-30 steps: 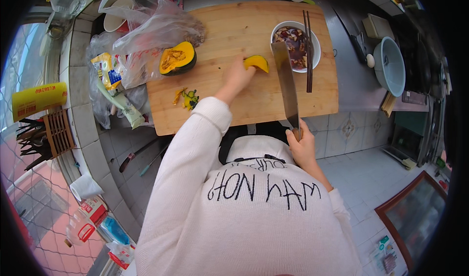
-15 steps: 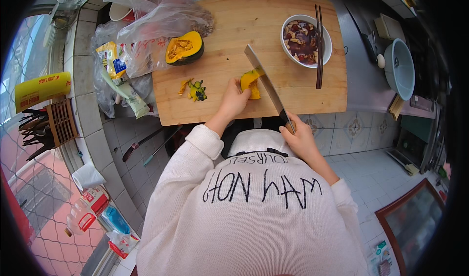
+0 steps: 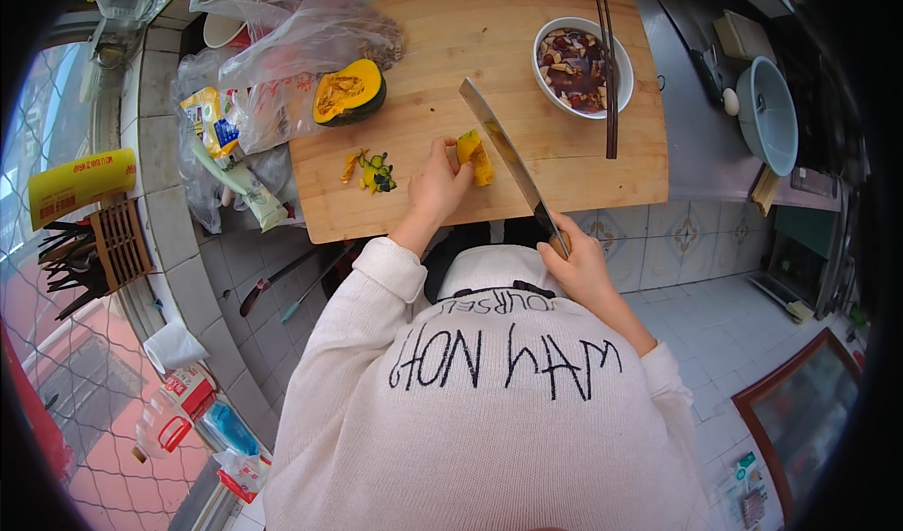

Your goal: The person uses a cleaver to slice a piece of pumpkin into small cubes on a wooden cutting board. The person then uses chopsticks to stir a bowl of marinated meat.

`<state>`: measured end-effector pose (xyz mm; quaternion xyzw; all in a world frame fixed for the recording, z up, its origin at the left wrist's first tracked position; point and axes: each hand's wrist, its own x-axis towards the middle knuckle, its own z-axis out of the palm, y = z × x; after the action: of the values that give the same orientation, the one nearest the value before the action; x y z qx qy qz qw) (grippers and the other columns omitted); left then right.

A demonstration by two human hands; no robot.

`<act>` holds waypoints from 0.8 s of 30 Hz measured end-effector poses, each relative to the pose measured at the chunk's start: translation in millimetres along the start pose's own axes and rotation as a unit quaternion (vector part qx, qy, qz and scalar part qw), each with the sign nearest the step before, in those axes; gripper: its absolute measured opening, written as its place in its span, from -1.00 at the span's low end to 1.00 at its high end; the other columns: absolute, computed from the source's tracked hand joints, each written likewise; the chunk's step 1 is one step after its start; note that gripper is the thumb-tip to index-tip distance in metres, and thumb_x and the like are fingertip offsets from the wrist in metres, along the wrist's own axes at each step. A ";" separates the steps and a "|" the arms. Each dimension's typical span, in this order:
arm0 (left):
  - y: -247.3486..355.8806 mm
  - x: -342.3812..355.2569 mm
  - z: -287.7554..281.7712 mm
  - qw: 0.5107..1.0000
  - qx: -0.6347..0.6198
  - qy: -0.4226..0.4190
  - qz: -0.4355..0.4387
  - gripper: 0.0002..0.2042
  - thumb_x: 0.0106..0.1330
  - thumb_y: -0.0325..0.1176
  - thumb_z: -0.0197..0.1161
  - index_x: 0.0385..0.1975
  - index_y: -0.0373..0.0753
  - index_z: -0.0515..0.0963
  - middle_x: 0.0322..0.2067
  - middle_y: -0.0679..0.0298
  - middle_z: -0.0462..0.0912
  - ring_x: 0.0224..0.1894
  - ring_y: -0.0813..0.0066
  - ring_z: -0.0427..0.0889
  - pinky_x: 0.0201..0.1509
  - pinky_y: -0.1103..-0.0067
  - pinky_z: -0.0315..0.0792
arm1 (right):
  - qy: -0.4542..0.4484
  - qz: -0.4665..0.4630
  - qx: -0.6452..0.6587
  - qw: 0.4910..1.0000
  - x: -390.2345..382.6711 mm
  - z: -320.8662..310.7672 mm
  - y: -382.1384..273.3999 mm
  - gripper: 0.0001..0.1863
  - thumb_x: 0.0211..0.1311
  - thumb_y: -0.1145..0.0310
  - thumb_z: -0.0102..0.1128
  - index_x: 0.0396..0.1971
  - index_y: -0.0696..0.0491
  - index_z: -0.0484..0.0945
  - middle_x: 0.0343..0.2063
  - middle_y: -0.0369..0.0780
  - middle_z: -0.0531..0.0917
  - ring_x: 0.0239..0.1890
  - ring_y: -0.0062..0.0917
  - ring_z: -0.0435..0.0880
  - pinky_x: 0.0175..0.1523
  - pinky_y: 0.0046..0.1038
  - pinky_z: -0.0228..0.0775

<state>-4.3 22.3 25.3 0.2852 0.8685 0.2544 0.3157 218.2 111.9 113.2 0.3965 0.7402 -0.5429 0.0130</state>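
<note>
My left hand grips a yellow pumpkin wedge near the front of the wooden board, fingertips curled against its left side. My right hand is closed on the handle of a large cleaver, whose blade slants up and leftward just right of the wedge. Left of my hands sit a cut pumpkin half and a small pile of green and yellow peelings. A white bowl of dark liquid with pieces is at the board's right, dark chopsticks across its rim.
Crumpled plastic bags and packets crowd the board's left. On the steel counter at right are a black-handled knife, an egg and a light blue basin. A wooden utensil holder hangs by the window at left.
My left hand has drawn the wedge down toward the board's front and turned it more upright. The cleaver has swung leftward, away from the bowl, to beside the wedge.
</note>
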 end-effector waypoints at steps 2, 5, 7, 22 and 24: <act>-2.9 2.5 2.6 0.999 -0.046 -0.009 -0.015 -0.55 0.18 -0.22 0.25 0.03 -0.25 0.35 -0.54 0.31 0.55 -0.47 0.41 0.59 -0.37 0.47 0.45 | 0.000 -0.006 -0.001 1.000 -1.9 -0.7 -0.8 -0.49 0.09 0.30 0.20 0.09 0.05 0.42 -0.73 -0.19 0.46 -0.65 -0.37 0.49 -0.43 -0.43 0.34; -6.0 3.9 8.8 0.996 -0.082 -0.015 -0.025 -0.56 0.17 -0.23 0.25 0.02 -0.23 0.35 -0.53 0.27 0.59 -0.43 0.34 0.62 -0.34 0.41 0.46 | -0.014 0.002 -0.013 1.000 -4.0 -4.3 -7.0 -0.48 0.09 0.31 0.20 0.10 0.03 0.41 -0.74 -0.19 0.45 -0.67 -0.37 0.49 -0.45 -0.43 0.32; -8.7 3.9 15.7 0.993 -0.108 -0.019 -0.034 -0.56 0.16 -0.24 0.25 0.03 -0.22 0.35 -0.51 0.25 0.61 -0.41 0.29 0.63 -0.32 0.38 0.47 | -0.014 -0.010 -0.026 1.000 -5.4 -4.2 -6.1 -0.48 0.08 0.32 0.20 0.11 0.02 0.41 -0.75 -0.20 0.44 -0.67 -0.36 0.48 -0.46 -0.43 0.32; 24.4 5.5 -47.4 0.898 -0.364 0.209 0.130 -0.62 0.48 -0.12 -0.21 0.03 -0.28 0.38 -0.07 0.26 0.45 0.01 0.52 0.36 0.18 0.59 0.18 | -0.072 -0.050 -0.142 0.986 1.1 -36.9 -32.6 -0.50 0.06 0.33 0.21 0.09 -0.02 0.43 -0.65 -0.15 0.56 -0.56 -0.22 0.58 -0.40 -0.34 0.38; 34.3 4.1 -56.7 0.887 -0.385 0.206 0.150 -0.61 0.48 -0.12 -0.24 0.03 -0.28 0.38 -0.05 0.26 0.44 0.04 0.51 0.35 0.21 0.57 0.17 | -0.081 -0.048 -0.151 0.984 4.8 -36.0 -37.3 -0.50 0.06 0.33 0.21 0.08 -0.02 0.44 -0.64 -0.15 0.58 -0.54 -0.21 0.59 -0.38 -0.32 0.39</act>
<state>-34.7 34.4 83.0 0.2092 0.6945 0.6664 0.1726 207.3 140.3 155.4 0.3087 0.8283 -0.4551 0.1072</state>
